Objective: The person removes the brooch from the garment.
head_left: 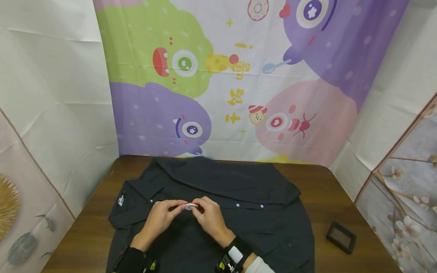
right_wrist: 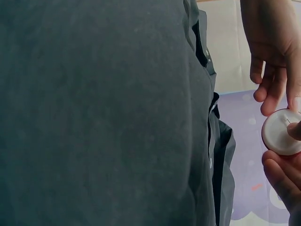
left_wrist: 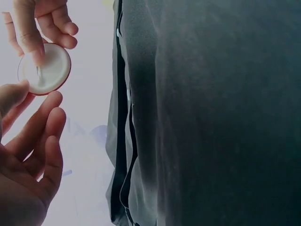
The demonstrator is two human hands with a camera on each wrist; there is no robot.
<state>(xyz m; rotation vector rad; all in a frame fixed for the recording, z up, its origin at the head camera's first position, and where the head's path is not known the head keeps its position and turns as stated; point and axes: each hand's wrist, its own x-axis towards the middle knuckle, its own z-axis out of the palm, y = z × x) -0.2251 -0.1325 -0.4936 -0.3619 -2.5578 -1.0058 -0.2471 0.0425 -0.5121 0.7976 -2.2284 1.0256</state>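
A round pin badge (head_left: 190,206) with a pale back and a red edge is held between both hands over a dark shirt (head_left: 269,227). My left hand (head_left: 161,219) pinches it by the rim from the left. From the other side, my right hand (head_left: 211,220) grips it, the thumb pressed on its back. In the left wrist view, a thin metal pin shows on the back of the badge (left_wrist: 51,70), beside the right hand's thumb. The right wrist view shows the badge (right_wrist: 280,134) too, cut off by the frame edge.
Beneath everything is a brown wooden table (head_left: 327,201). A small black rectangular frame (head_left: 341,237) lies at its right side. White buttons (head_left: 238,205) run along the shirt's front opening. Behind the table hangs a cloth with cartoon monsters (head_left: 232,83).
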